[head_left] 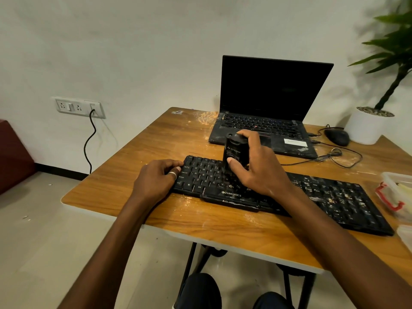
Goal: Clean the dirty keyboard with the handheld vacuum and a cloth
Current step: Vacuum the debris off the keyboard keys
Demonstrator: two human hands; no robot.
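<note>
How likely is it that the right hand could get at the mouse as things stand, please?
Probably not yet: the right hand grips the vacuum upright on the keyboard. Otherwise the way looks free; the mouse lies beside the laptop, with only cable between.

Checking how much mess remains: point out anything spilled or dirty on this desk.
Pale crumbs litter the right half of the keyboard; its left half looks cleaner. Powdery smears mark the table beside the laptop, whose palm rest looks dusty.
</note>
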